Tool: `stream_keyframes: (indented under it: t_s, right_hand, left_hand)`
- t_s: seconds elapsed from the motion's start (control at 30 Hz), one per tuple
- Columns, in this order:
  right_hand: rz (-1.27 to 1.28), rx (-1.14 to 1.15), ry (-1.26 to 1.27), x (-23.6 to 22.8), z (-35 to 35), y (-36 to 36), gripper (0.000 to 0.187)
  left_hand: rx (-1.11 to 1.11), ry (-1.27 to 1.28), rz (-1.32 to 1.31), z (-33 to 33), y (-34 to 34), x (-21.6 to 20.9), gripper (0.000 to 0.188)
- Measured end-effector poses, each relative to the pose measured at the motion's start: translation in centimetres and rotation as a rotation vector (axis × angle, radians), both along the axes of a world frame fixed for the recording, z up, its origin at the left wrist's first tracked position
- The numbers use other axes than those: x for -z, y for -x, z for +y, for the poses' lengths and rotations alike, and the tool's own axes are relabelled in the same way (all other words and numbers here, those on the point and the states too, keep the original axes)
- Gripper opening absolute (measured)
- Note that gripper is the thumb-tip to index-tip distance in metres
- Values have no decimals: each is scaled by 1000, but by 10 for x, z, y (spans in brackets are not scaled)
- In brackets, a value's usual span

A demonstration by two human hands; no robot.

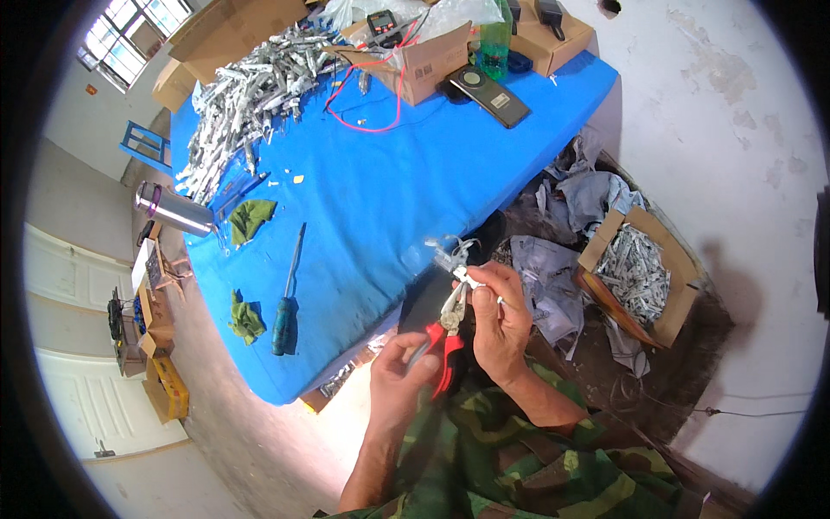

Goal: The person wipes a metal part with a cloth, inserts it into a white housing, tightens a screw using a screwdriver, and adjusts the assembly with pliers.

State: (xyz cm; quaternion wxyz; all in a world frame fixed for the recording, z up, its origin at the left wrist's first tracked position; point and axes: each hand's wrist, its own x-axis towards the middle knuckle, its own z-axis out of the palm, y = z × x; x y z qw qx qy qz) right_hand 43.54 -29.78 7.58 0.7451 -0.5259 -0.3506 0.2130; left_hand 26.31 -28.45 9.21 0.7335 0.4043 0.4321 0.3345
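Over my lap, just off the table's near edge, my left hand (396, 381) is closed around the handles of red-handled pliers (452, 348). The pliers' jaws point up toward a small white and clear piece with thin loose strands (451, 258). That piece is pinched between the thumb and fingers of my right hand (501, 327). Whether the jaws are biting on it cannot be made out. On the blue-covered table (363, 190) lie a screwdriver (283, 324) with a teal handle and two green cloth scraps (252, 220), left of my hands.
A large heap of grey-white strips (259, 86) covers the table's far left, beside a steel flask (175, 209). Farther back are a cardboard box (432, 69), red leads (399, 99) and a dark phone-like device (488, 95). An open carton of strips (635, 277) stands at right among grey bags (545, 281).
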Motion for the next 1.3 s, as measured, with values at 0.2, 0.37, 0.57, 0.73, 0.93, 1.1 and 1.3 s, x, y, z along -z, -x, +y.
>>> stream_keyframes:
  t_s: [0.2,0.37,0.57,0.73,0.93,1.1,1.3]
  right_hand:
    - [438,-59,155,-7,-3,13,25]
    - [565,-59,144,-8,-3,12,28]
    - [463,-119,61,-10,-11,18,29]
    - [92,-133,101,3,-12,14,37]
    - [-47,-126,52,2,-7,-4,40]
    - [-213,-107,-26,7,-9,-18,38]
    - [-252,-186,-123,0,-12,-21,32]
  left_hand:
    - [95,-358,331,-26,-20,-6,45]
    - [101,-407,438,-35,-23,-2,50]
    - [242,-369,468,-17,-29,-15,56]
    - [446,-277,410,-5,-22,-16,37]
    - [516,-238,484,-14,-5,-28,35]
    - [411,-2,480,-21,9,-13,39]
    - [491,-205,521,6,14,-6,43]
